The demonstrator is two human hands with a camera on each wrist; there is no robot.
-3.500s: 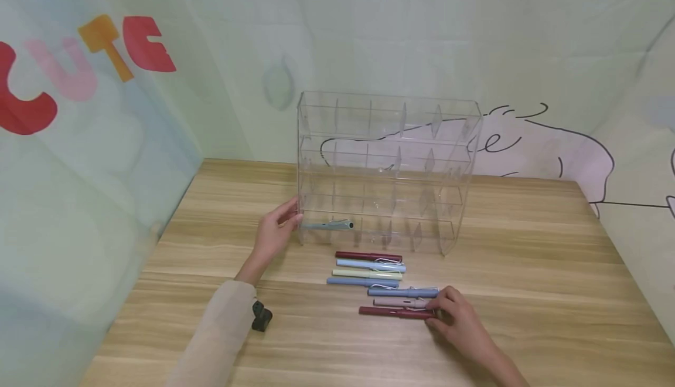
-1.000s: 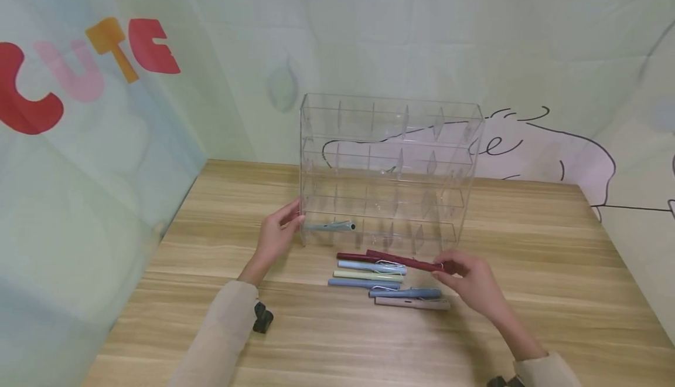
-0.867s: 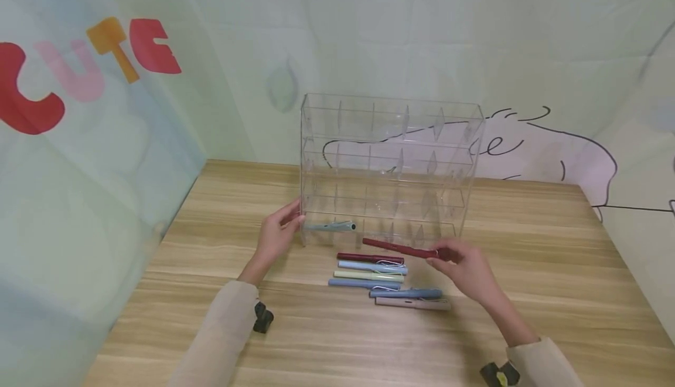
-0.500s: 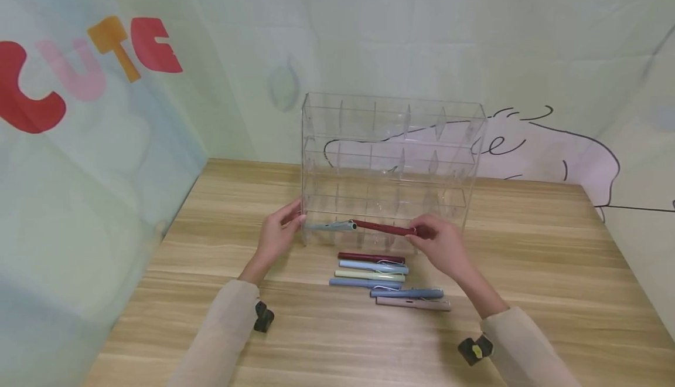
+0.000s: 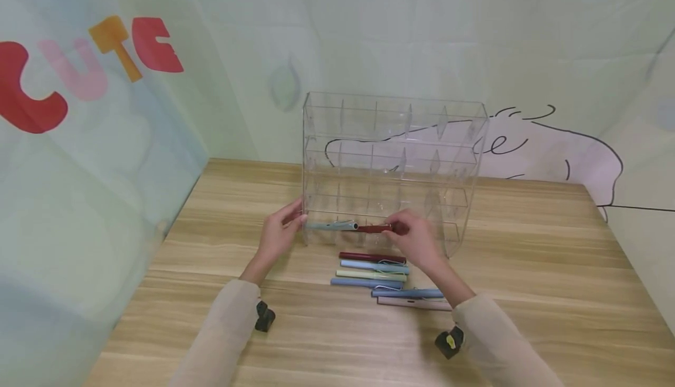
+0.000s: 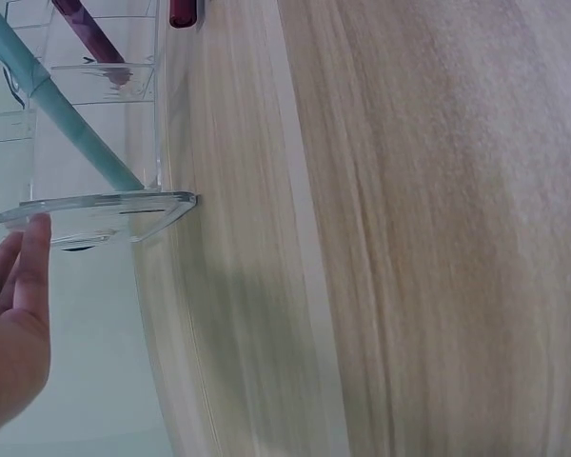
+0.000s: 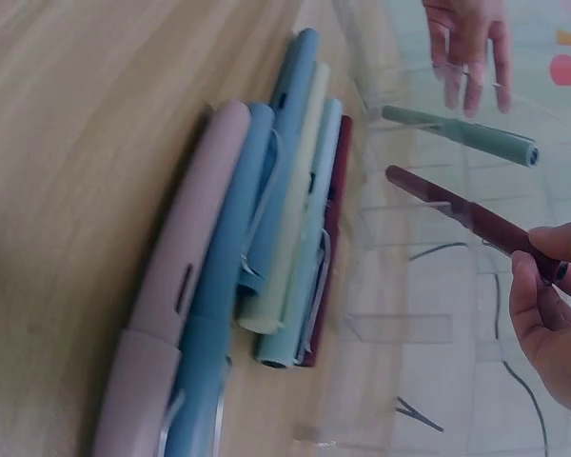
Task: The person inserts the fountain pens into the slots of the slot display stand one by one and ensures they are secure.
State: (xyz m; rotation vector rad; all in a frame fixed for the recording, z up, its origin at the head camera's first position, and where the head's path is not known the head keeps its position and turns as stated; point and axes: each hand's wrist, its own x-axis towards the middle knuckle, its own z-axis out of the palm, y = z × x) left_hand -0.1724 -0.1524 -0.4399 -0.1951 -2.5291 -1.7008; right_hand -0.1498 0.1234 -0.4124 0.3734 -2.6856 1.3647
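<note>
R hand (image 5: 416, 243) pinches dark red pen (image 5: 373, 228) by its back end, fingers curled round it; pen tip inside bottom row of clear rack (image 5: 390, 141), just right of teal pen (image 5: 331, 226) already lying there. L hand (image 5: 276, 236) flat, fingers straight, pressed vs rack's left wall. Six pens (image 5: 371, 270) lie on table (image 5: 527, 293) in front of rack, near R wrist.
</note>
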